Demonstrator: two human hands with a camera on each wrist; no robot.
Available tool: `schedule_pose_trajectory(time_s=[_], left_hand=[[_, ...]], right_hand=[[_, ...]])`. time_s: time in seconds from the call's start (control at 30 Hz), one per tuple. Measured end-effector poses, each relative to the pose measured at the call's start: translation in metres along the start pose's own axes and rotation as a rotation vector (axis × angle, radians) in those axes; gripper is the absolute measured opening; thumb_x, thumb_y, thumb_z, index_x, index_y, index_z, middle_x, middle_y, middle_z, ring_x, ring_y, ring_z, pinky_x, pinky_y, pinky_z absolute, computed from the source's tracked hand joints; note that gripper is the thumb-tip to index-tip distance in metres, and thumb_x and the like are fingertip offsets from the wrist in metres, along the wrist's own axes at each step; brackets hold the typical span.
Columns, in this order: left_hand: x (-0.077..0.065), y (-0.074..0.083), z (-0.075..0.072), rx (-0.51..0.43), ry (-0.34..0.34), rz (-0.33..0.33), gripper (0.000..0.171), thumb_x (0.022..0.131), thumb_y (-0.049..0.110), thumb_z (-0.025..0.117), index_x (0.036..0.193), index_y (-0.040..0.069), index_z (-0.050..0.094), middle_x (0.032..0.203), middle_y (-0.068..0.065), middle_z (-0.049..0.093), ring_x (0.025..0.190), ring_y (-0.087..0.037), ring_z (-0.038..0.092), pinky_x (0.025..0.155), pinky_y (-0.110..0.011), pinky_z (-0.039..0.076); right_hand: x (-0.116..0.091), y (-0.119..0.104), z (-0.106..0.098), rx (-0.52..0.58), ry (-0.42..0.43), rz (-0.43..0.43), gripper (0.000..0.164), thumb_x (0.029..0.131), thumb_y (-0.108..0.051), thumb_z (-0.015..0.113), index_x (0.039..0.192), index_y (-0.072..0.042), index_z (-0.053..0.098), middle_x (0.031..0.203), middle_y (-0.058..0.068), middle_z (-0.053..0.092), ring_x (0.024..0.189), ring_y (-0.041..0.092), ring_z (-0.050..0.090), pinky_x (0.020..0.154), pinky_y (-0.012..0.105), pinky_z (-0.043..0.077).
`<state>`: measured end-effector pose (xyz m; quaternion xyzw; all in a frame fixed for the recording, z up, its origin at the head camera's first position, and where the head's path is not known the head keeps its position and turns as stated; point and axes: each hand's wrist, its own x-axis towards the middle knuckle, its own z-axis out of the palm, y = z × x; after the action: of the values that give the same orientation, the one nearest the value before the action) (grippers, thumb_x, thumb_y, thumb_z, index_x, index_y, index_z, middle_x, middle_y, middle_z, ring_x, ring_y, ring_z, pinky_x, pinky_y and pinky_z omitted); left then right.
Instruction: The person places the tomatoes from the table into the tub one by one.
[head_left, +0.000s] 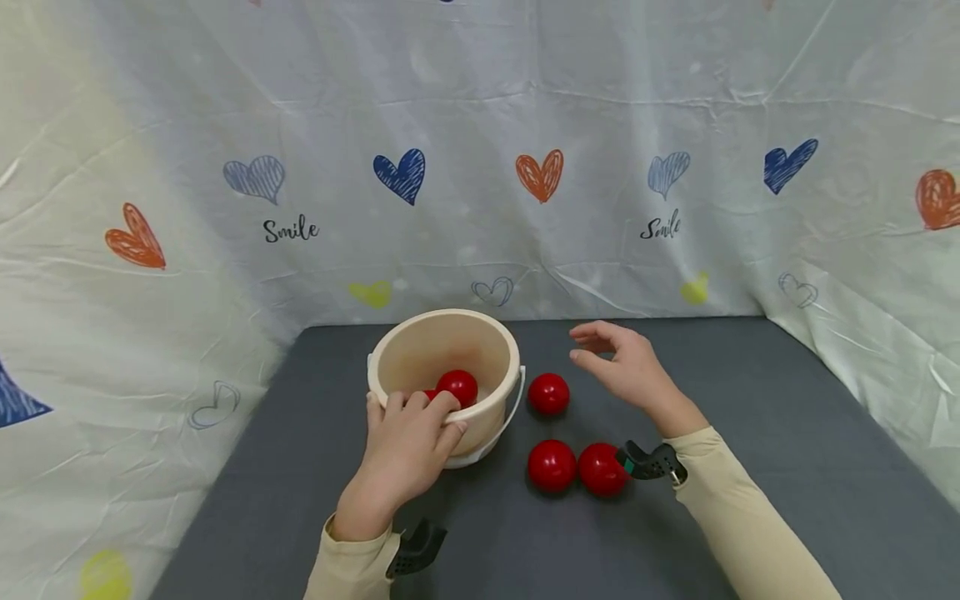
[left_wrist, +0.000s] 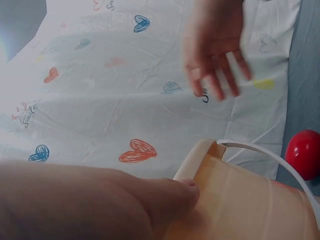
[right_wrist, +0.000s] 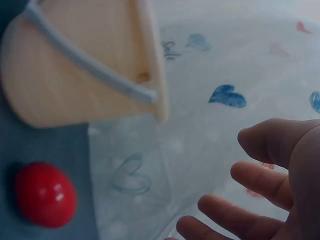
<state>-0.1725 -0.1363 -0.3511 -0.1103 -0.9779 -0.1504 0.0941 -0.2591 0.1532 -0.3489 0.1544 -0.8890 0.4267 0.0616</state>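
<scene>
The left hand (head_left: 405, 454) grips the near rim of a cream plastic bucket (head_left: 491, 423), which stands on the dark grey worktop (head_left: 750, 400) left of centre, toward its back edge. Inside, one glossy red ball (head_left: 457, 387) shows; a second is mostly hidden behind the fingers, and the bucket's floor is hard to make out. The right hand (head_left: 626, 367) hovers right of the bucket, thumb and fingers apart, holding nothing. Below it a single red ball (head_left: 548, 393) lies near the bucket; toward the front edge, cut off from view, sit a left front ball (head_left: 552, 466) and a right front ball (head_left: 602, 469), the latter partly covered by a black wristband (head_left: 651, 461). Only the right wrist view shows the handle (right_wrist: 105, 74) meeting the rim up close.
</scene>
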Motion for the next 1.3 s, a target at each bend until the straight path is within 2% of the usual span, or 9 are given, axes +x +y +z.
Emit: schedule_pose_trajectory(time_s=[0.13,0.27,0.37,0.53,0.73,0.93,1.17,1.3], left_hand=[[0.000,-0.001,0.000,-0.003,-0.001,-0.003,0.017,0.096,0.027,0.069,0.108,0.016,0.065,0.103,-0.012,0.064,0.111,-0.040,0.050,0.113,-0.079,0.015],[0.001,0.000,0.001,-0.009,-0.005,0.000,0.016,0.096,0.027,0.068,0.108,0.016,0.065,0.102,-0.012,0.064,0.111,-0.040,0.050,0.113,-0.080,0.014],[0.001,0.000,0.001,-0.009,-0.008,0.000,0.016,0.096,0.027,0.068,0.107,0.016,0.065,0.102,-0.011,0.064,0.111,-0.040,0.050,0.113,-0.080,0.014],[0.001,0.000,0.000,-0.013,-0.004,0.004,0.016,0.096,0.027,0.068,0.108,0.016,0.065,0.102,-0.012,0.064,0.111,-0.040,0.050,0.113,-0.080,0.014],[0.000,0.001,0.000,-0.016,-0.005,0.001,0.018,0.096,0.027,0.069,0.110,0.016,0.065,0.103,-0.012,0.064,0.112,-0.040,0.050,0.113,-0.079,0.014],[-0.001,0.000,0.000,-0.013,-0.004,-0.006,0.018,0.095,0.027,0.069,0.109,0.015,0.065,0.103,-0.013,0.064,0.112,-0.040,0.050,0.113,-0.079,0.015],[0.001,-0.001,0.001,-0.009,-0.001,-0.003,0.017,0.096,0.027,0.069,0.109,0.016,0.065,0.101,-0.012,0.064,0.111,-0.040,0.049,0.113,-0.078,0.015],[0.000,0.000,0.001,-0.014,0.002,0.001,0.017,0.096,0.027,0.069,0.109,0.016,0.065,0.102,-0.012,0.064,0.112,-0.040,0.049,0.113,-0.079,0.014]], right_hand=[[-0.021,0.025,0.000,-0.009,-0.029,0.026,0.035,0.099,-0.024,0.064,0.132,-0.011,0.065,0.128,0.013,0.069,0.117,0.032,0.066,0.094,0.052,0.055],[-0.040,0.046,0.003,-0.014,-0.054,0.071,0.036,0.100,-0.026,0.064,0.133,-0.011,0.064,0.129,0.014,0.069,0.117,0.033,0.065,0.087,0.045,0.057],[-0.052,0.056,0.006,-0.007,-0.082,0.096,0.038,0.100,-0.027,0.064,0.134,-0.010,0.063,0.131,0.016,0.067,0.117,0.034,0.065,0.083,0.041,0.057],[-0.066,0.066,0.012,-0.003,-0.107,0.126,0.040,0.099,-0.027,0.065,0.135,-0.009,0.063,0.132,0.017,0.067,0.117,0.033,0.065,0.088,0.044,0.056],[-0.071,0.073,0.015,0.008,-0.142,0.111,0.041,0.099,-0.025,0.065,0.135,-0.007,0.062,0.133,0.018,0.067,0.116,0.034,0.066,0.090,0.044,0.057],[-0.071,0.073,0.015,0.034,-0.231,0.106,0.041,0.097,-0.024,0.066,0.134,-0.005,0.062,0.134,0.020,0.065,0.113,0.032,0.067,0.089,0.042,0.057],[-0.070,0.074,0.020,0.067,-0.327,0.073,0.043,0.096,-0.025,0.067,0.133,-0.003,0.062,0.130,0.021,0.066,0.108,0.029,0.068,0.086,0.034,0.057],[-0.071,0.077,0.025,0.051,-0.353,0.038,0.042,0.095,-0.024,0.068,0.131,-0.003,0.063,0.129,0.021,0.067,0.106,0.028,0.069,0.083,0.028,0.057]])
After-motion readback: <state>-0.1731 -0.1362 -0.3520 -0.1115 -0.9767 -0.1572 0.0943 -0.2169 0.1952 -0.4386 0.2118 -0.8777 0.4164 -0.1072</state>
